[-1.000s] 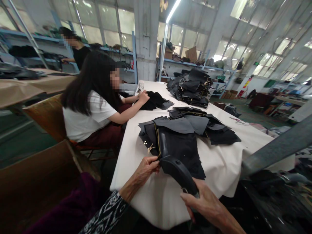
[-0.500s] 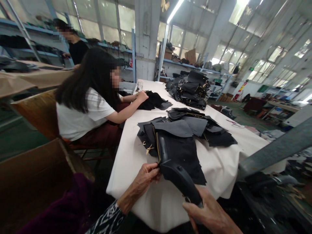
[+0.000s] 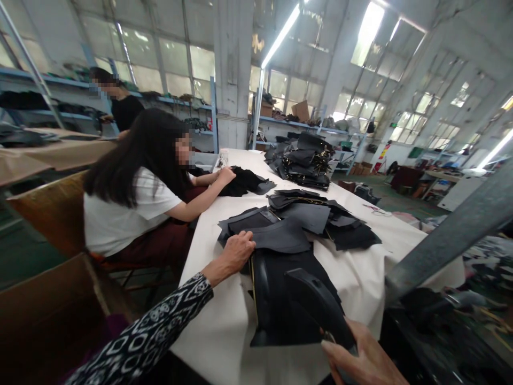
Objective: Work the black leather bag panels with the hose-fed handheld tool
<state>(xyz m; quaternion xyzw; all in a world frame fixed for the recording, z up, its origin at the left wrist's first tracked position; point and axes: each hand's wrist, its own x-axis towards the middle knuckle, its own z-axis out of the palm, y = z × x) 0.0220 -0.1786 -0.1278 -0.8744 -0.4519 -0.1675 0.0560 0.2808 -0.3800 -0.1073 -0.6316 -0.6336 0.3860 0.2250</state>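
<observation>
My left hand point(image 3: 239, 250) pinches the upper left edge of a dark grey fabric flap point(image 3: 280, 236), fingers closed. Below the flap a black fabric piece point(image 3: 276, 307) lies at the table's near end, with a thin gold zipper line along its left side. My right hand point(image 3: 360, 353) is wrapped round a black hand-held tool point(image 3: 316, 297) with a long curved body; its exact kind is unclear. The tool's tip points up and left over the black piece; whether it touches the cloth I cannot tell. Some right-hand fingers are hidden under the handle.
On the white-covered table point(image 3: 216, 299), more dark pieces point(image 3: 352, 224) lie behind, with a tall stack point(image 3: 304, 160) farther back. A seated co-worker point(image 3: 148, 198) handles black cloth at left. A cardboard box point(image 3: 48, 299) stands lower left; a metal post point(image 3: 452, 235) slants at right.
My left hand has moved up from the zipper's lower end to the grey flap. The tool has shifted right and down, off the zipper edge. The black piece reaches nearer to me.
</observation>
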